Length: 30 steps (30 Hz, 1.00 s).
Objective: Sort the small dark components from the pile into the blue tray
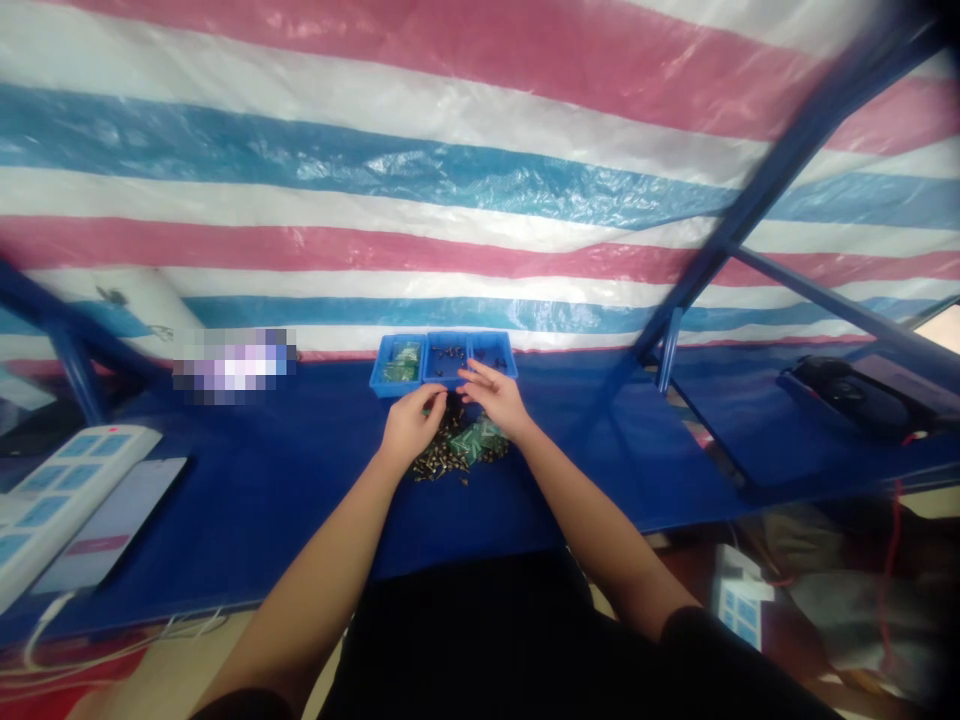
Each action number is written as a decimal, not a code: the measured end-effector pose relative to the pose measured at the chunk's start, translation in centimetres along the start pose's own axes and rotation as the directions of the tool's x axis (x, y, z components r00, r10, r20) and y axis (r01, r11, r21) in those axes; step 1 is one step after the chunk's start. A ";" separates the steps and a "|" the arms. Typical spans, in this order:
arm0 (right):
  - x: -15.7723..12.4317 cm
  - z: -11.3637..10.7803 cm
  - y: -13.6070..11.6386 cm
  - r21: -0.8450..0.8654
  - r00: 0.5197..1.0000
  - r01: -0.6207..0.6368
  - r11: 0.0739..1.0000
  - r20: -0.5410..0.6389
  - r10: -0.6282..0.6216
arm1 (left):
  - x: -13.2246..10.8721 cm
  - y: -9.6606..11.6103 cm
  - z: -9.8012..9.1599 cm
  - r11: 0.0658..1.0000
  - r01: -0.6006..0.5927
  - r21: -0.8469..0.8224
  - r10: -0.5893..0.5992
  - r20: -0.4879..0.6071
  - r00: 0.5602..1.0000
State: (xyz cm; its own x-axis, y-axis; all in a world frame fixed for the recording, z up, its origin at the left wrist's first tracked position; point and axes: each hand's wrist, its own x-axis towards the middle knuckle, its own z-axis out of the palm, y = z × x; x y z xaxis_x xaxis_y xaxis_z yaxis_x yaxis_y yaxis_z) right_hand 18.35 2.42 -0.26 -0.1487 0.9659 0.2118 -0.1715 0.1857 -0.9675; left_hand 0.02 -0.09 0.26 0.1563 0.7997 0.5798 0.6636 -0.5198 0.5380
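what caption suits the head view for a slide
Left hand and right hand over a pile of small parts before three blue bins on a blue table.

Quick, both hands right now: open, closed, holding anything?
Left hand: curled over the pile of small parts; grip cannot be told.
Right hand: open, fingers spread, holding nothing visible.

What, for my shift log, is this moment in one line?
left hand: on parts pile | right hand: by blue trays | blue table
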 end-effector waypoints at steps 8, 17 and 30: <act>-0.2 -1.6 0.4 -0.758 0.975 0.222 0.613 0.185 -0.124 | -0.1 -0.4 0.1 0.999 0.021 0.026 -0.020 -0.020 1.000; -0.3 -1.0 0.8 -0.831 0.927 0.373 0.414 0.357 -0.119 | 0.2 -0.3 0.2 0.992 0.049 0.113 -0.029 -0.175 0.984; -0.9 0.0 0.2 -0.737 0.892 0.444 0.509 0.417 -0.174 | 0.4 0.3 -0.1 0.974 0.224 -0.033 -0.225 -0.249 0.942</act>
State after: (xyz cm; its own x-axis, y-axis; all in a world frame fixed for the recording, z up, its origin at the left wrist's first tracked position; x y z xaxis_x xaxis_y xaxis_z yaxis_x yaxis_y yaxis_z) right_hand 18.48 1.62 -0.61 -0.5093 0.7540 0.4149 0.5648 0.6566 -0.5000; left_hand 0.17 0.01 0.70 -0.1845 0.7951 0.5778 0.6575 -0.3371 0.6739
